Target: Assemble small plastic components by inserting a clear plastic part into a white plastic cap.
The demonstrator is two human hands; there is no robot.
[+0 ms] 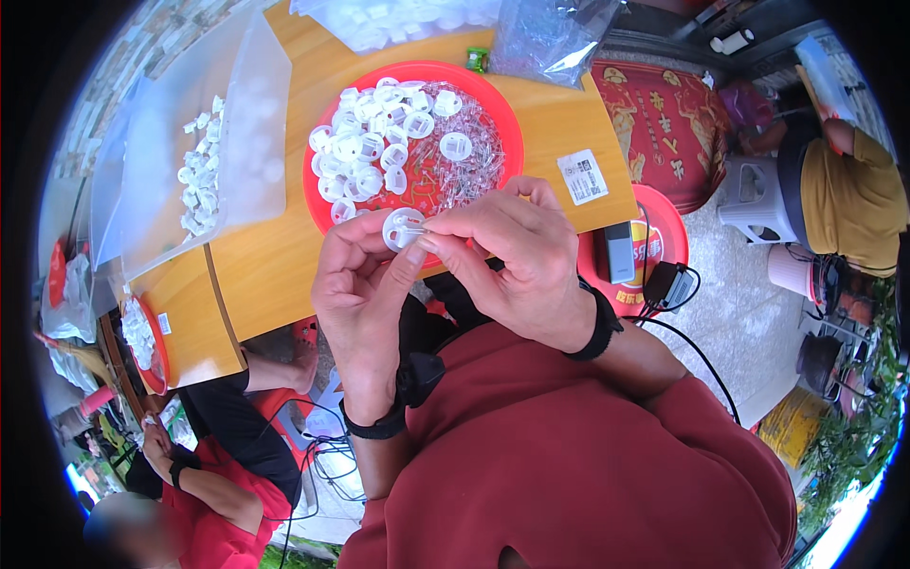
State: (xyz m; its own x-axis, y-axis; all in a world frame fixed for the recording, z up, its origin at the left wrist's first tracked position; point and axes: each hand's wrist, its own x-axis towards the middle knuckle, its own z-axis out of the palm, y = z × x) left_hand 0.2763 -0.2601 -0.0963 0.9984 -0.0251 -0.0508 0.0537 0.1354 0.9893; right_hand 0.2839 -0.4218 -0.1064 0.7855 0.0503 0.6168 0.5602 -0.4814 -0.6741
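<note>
Over the near edge of the tray [514,142], the left hand [358,284] pinches a disc [398,231], likely to steady it; the right hand [517,261] grips a thin piece [415,230] between fingertips.

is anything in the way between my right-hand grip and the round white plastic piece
Nothing visible stands between them: the right-hand grip is pinched close at the edge of the round white plastic piece, which the left-hand grip holds.
</note>
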